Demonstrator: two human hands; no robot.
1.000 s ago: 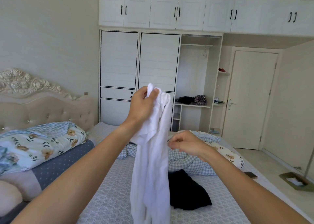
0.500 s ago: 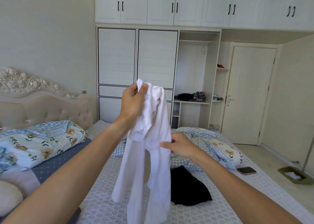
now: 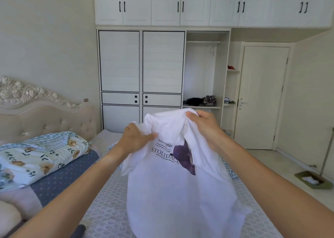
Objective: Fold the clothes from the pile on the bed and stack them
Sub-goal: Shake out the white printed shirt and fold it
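Observation:
A white T-shirt (image 3: 173, 192) with dark lettering and a purple print hangs spread out in front of me over the bed (image 3: 106, 210). My left hand (image 3: 136, 139) grips its upper left part, thumb pressed across the cloth. My right hand (image 3: 205, 124) grips the upper right part near the top edge. The shirt hides the clothes pile and the black garment behind it.
A folded floral quilt (image 3: 39, 156) lies on a blue dotted cover by the headboard (image 3: 45, 114) at left. A white wardrobe (image 3: 141, 66) stands beyond the bed, a closed door (image 3: 262, 96) at right. A dustpan (image 3: 312, 180) sits on the floor at far right.
The shirt hung bunched from my raised left hand. Now both hands hold its top, lower down, and it is spread open with the print showing. My right hand came up to grip it.

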